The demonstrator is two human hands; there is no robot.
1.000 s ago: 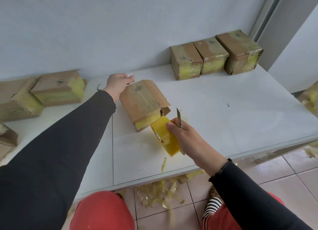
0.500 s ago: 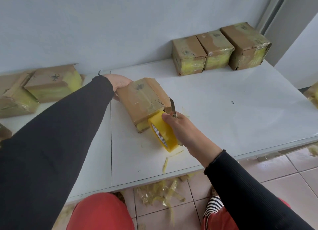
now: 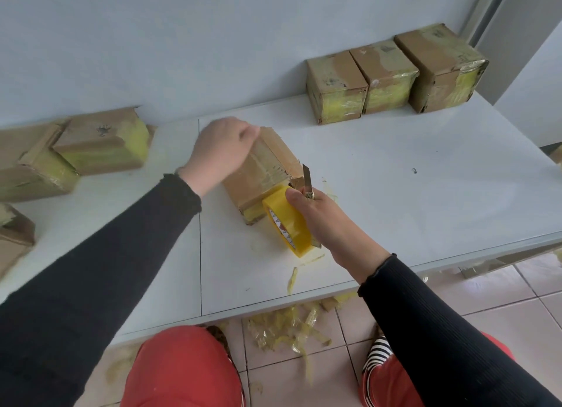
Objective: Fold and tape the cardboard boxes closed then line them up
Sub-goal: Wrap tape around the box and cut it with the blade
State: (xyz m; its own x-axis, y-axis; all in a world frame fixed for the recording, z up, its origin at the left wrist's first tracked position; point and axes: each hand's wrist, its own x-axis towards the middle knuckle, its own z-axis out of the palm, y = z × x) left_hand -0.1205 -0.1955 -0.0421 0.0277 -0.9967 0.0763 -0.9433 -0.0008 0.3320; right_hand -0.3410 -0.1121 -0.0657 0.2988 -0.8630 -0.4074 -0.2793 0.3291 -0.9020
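Observation:
A brown cardboard box lies mid-table, its top covered by a strip of clear tape. My left hand rests on the box's far left top, fingers bent over it, blurred. My right hand grips a yellow tape roll held against the box's near end. The same hand also holds a utility knife with its blade pointing up.
Three taped boxes stand in a row against the wall at the back right. Several more boxes sit at the left of the white table. Tape scraps litter the tiled floor by my red-trousered knees.
My left hand came from behind the box up onto its top. The right hand brought the roll against the box's near end, and tape now runs over the top.

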